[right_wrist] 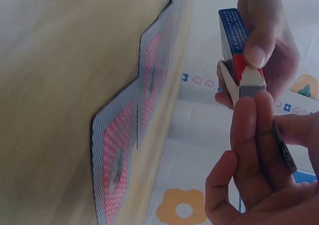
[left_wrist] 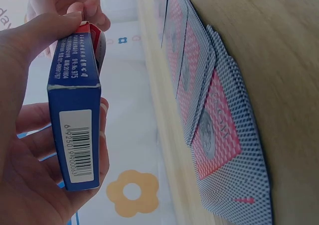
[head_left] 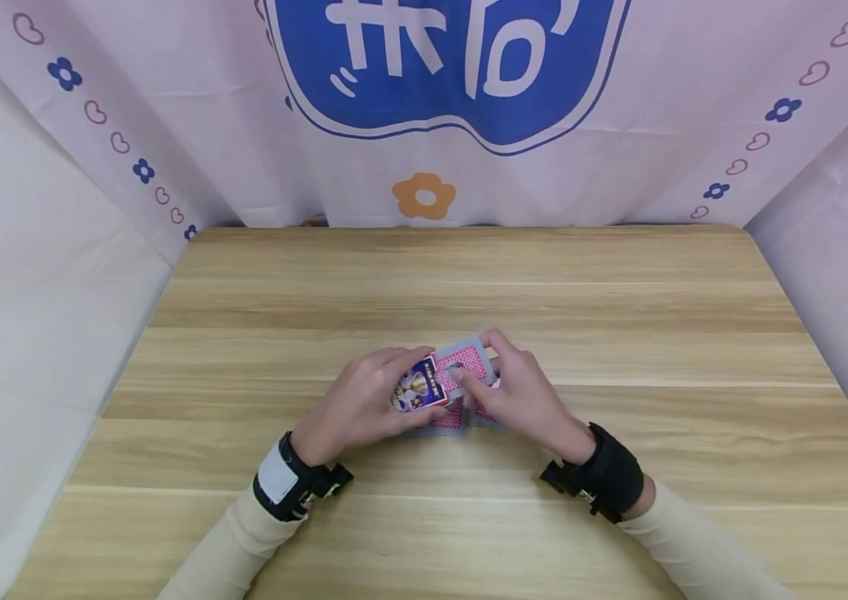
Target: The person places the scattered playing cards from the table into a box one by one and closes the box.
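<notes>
My left hand (head_left: 367,392) grips a blue card box (head_left: 420,385) printed with a gold trophy; a barcode shows on its end in the left wrist view. At the box's open end, my right hand (head_left: 525,387) pinches red-backed playing cards (head_left: 466,360) with grey borders, thumb on top and fingers beneath. They stick partly out of the box; how many they are, I cannot tell. The right wrist view shows a white flap (right_wrist: 228,80) of the box standing out. Below the hands, several more playing cards (left_wrist: 214,125) lie back up and overlapping on the table.
The wooden table (head_left: 424,517) spreads around both hands. A white curtain (head_left: 544,183) with a blue emblem and an orange flower hangs at its back edge. White cloth walls (head_left: 34,250) stand on the left and right. Each wrist wears a black strap (head_left: 611,471) with a small camera.
</notes>
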Motion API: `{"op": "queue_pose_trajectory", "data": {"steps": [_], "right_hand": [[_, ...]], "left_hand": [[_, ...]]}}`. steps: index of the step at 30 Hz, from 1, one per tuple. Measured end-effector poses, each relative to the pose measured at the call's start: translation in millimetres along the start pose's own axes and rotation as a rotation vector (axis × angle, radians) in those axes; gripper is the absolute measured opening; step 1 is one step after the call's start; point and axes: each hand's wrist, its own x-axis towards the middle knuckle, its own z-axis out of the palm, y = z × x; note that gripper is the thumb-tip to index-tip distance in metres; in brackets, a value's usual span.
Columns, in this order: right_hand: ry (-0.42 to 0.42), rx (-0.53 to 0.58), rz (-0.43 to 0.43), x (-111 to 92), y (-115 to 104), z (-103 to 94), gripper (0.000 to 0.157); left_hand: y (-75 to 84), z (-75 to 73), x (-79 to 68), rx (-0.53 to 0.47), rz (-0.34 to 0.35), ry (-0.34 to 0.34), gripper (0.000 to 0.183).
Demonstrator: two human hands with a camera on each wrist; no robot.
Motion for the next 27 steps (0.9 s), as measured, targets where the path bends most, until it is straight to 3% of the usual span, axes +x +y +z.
{"op": "queue_pose_trajectory", "data": {"steps": [7, 11, 17, 27], "right_hand": [[-0.036, -0.002, 0.003, 1.3, 7.5, 6.5, 0.030], [-0.003, -0.035, -0.016, -0.1, 9.5, -0.2, 0.032], [0.071, -0.084, -0.034, -0.3, 12.1, -10.0, 0.016], [0.021, -0.094, -0.046, 0.2, 8.4, -4.9, 0.004]], "left_hand": [[1.6, -1.2, 2.3, -0.002, 0.013, 0.006, 0.070], [1.3, -2.0, 1.7, -0.010, 0.007, 0.010, 0.072], [0.5, -3.9, 2.3, -0.008, -0.002, 0.005, 0.073], [1.6, -3.4, -0.3, 0.002, 0.005, -0.026, 0.071]]}}
